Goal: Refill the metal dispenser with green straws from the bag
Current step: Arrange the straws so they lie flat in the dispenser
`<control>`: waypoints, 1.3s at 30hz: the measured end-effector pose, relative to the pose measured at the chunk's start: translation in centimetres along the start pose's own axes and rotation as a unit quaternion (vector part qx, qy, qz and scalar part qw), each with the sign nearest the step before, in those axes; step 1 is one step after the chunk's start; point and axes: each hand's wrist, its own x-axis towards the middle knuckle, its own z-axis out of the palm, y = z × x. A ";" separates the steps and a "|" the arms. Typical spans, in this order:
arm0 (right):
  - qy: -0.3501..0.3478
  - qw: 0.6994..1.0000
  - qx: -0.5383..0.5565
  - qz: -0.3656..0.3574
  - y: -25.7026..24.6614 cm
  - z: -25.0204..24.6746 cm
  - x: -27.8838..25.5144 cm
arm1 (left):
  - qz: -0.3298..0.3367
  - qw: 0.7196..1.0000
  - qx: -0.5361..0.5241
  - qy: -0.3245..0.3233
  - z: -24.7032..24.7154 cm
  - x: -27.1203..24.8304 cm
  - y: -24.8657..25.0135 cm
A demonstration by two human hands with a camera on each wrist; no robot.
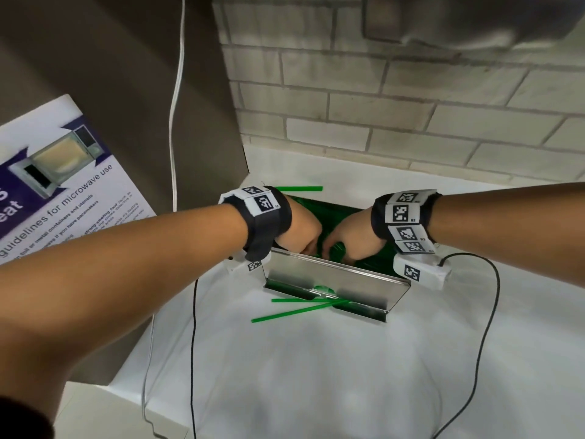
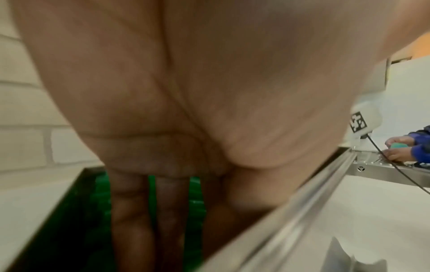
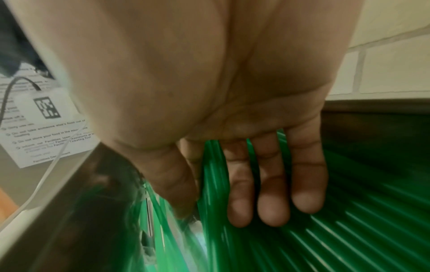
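Note:
A shiny metal dispenser (image 1: 332, 277) stands on the white counter (image 1: 316, 375) with its top open and green straws (image 1: 316, 207) inside. Both hands reach down into that opening. My left hand (image 1: 300, 229) is at the left end; its fingers (image 2: 130, 211) point straight down among the straws (image 2: 100, 193) behind the front rim (image 2: 302, 193). My right hand (image 1: 354, 239) is beside it, its straight fingers (image 3: 272, 184) lying on the straws (image 3: 349, 230). Two loose straws (image 1: 294, 312) stick out of the front slot. No bag can be made out.
One stray straw (image 1: 299, 188) lies behind the dispenser by the brick wall (image 1: 411, 106). A microwave poster (image 1: 63, 191) hangs on the brown panel at left, with a white cable (image 1: 174, 122) beside it. Black wrist cables (image 1: 193, 343) trail over the counter. Another person's hands (image 2: 400, 150) work at a far metal sink.

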 end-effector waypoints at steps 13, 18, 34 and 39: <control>0.027 0.987 0.161 0.012 1.3 -0.6 0.4 | 0.088 0.938 -0.284 0.179 -2.7 -4.4 -2.9; 0.028 0.988 0.150 0.007 1.4 -0.2 0.2 | 0.194 0.794 -0.489 0.305 -4.6 -7.8 -4.1; 0.198 0.937 0.283 -0.051 1.1 -1.5 -1.0 | -0.015 0.840 -0.414 0.351 0.8 -7.1 -4.3; 0.054 0.989 0.140 0.001 0.9 -1.0 -0.1 | 0.044 0.884 -0.389 0.255 4.8 -9.3 0.7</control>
